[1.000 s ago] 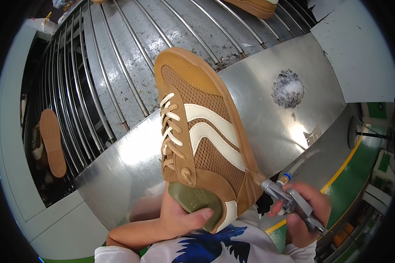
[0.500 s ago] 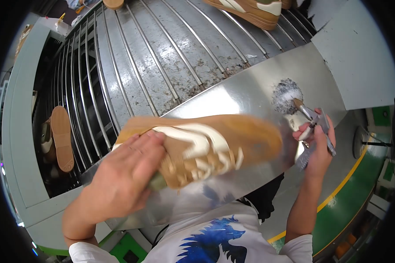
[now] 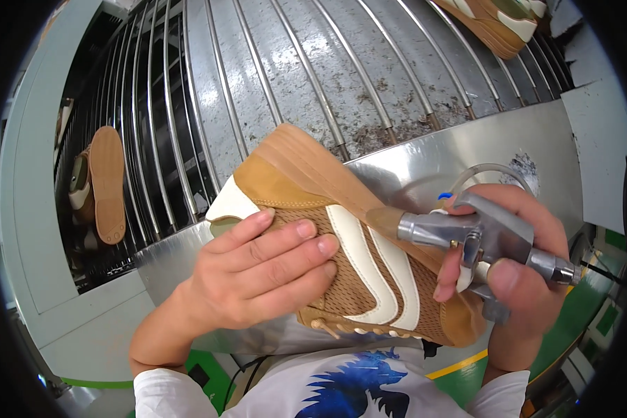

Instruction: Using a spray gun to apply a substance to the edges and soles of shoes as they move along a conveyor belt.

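Note:
A tan sneaker [image 3: 411, 299] with cream side stripes lies on its side in front of me, its sole edge turned away and its laces toward me. My left hand [image 3: 265, 275] grips it near the heel, fingers laid along the mesh side; the thumb is hidden. In my right hand [image 3: 540, 237] is a silver metal brush gun [image 3: 491, 223], with fingers wrapped around the body. A clear hose [image 3: 481, 169] curves behind it. The brown brush tip [image 3: 383, 221] meets the seam between sole and upper, at mid-shoe.
Past the metal ledge [image 3: 174, 254] run the steel bars [image 3: 313, 76] of a conveyor. One sneaker [image 3: 505, 31] sits on them at the far right. At the left, a shoe showing its tan sole [image 3: 108, 188] leans beside another sneaker [image 3: 81, 184]. A dark smear [image 3: 524, 171] marks the ledge.
The sneaker has turned so that its sole edge faces away and its toe points right and toward me. My right hand has brought the brush gun from the smeared spot to the shoe.

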The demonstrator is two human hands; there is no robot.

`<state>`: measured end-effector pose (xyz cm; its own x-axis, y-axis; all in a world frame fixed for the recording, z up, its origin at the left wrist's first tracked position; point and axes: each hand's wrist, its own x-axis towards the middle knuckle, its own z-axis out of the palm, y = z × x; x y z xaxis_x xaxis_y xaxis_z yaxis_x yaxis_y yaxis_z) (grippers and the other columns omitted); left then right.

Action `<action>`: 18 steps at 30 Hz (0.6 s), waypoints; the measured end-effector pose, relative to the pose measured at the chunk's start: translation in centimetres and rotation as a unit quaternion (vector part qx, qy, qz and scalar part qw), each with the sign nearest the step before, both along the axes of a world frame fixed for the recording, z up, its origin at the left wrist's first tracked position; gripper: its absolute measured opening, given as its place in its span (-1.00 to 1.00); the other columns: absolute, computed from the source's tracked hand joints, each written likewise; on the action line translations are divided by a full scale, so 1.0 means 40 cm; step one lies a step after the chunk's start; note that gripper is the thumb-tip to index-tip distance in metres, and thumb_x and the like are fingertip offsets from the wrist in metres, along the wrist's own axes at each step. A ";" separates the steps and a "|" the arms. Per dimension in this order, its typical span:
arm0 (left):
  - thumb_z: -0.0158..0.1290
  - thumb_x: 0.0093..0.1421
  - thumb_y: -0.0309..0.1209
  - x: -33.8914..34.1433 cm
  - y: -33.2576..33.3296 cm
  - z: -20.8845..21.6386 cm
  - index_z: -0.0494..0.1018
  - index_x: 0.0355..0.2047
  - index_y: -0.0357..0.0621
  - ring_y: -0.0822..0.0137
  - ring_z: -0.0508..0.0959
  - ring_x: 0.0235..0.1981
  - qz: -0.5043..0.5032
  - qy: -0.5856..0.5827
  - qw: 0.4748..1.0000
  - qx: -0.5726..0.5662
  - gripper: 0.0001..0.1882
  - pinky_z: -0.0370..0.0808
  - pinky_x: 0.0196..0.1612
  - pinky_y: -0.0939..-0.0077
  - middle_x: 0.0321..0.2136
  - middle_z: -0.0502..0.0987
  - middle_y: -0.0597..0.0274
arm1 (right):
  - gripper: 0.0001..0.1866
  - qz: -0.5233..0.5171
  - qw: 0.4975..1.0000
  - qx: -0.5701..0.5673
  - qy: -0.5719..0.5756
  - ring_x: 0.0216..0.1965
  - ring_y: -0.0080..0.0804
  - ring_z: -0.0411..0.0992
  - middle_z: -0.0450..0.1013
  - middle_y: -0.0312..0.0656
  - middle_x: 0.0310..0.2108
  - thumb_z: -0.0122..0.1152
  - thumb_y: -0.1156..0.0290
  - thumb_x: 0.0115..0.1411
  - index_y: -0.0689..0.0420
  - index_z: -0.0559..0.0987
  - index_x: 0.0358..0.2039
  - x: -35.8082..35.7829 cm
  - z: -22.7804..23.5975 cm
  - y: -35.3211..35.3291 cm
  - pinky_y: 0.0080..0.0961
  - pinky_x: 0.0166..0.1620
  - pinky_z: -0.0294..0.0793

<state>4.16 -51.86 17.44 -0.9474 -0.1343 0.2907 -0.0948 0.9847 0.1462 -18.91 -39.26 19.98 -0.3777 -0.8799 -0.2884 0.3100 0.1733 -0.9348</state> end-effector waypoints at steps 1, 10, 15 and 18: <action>0.12 0.06 -0.40 0.002 -0.001 -0.003 0.50 -0.32 0.13 0.40 0.51 -0.06 -0.004 0.004 1.000 -0.002 -0.85 0.26 0.17 0.39 -0.13 0.55 0.42 | -0.31 0.005 1.000 -0.001 -0.006 -0.63 -0.31 0.46 0.43 0.15 -0.31 0.23 0.16 -0.11 0.53 0.35 -0.14 0.008 0.001 -0.016 -0.50 -0.57 0.51; 0.10 0.09 -0.38 0.012 0.000 -0.020 0.48 -0.29 0.16 0.43 0.49 -0.04 -0.012 0.037 0.999 0.016 -0.84 0.22 0.20 0.39 -0.14 0.55 0.46 | -0.34 -0.021 0.994 0.049 0.094 -0.66 -0.39 0.43 0.43 0.09 -0.40 0.24 0.10 -0.11 0.51 0.40 -0.21 0.054 0.039 -0.051 -0.61 -0.57 0.43; 0.10 0.09 -0.38 0.010 0.001 -0.017 0.48 -0.29 0.15 0.42 0.50 -0.05 -0.004 0.027 1.000 0.011 -0.84 0.22 0.20 0.38 -0.14 0.55 0.44 | -0.41 -0.025 0.985 0.020 0.168 -0.68 -0.41 0.41 0.43 0.08 -0.40 0.22 0.15 -0.04 0.50 0.42 -0.22 0.058 0.049 -0.044 -0.63 -0.59 0.39; 0.10 0.08 -0.38 0.008 0.002 -0.013 0.48 -0.29 0.15 0.41 0.51 -0.06 -0.003 0.019 1.000 0.008 -0.84 0.21 0.20 0.38 -0.14 0.55 0.43 | -0.45 -0.015 0.982 -0.009 0.190 -0.69 -0.42 0.40 0.43 0.09 -0.41 0.20 0.19 0.00 0.51 0.42 -0.23 0.036 0.048 -0.014 -0.64 -0.62 0.37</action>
<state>4.46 -51.78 16.92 -0.9365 -0.1342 0.3239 -0.0835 0.9826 0.1658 -17.46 -39.81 21.90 -0.4801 -0.8708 -0.1061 -0.0577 0.1521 -0.9867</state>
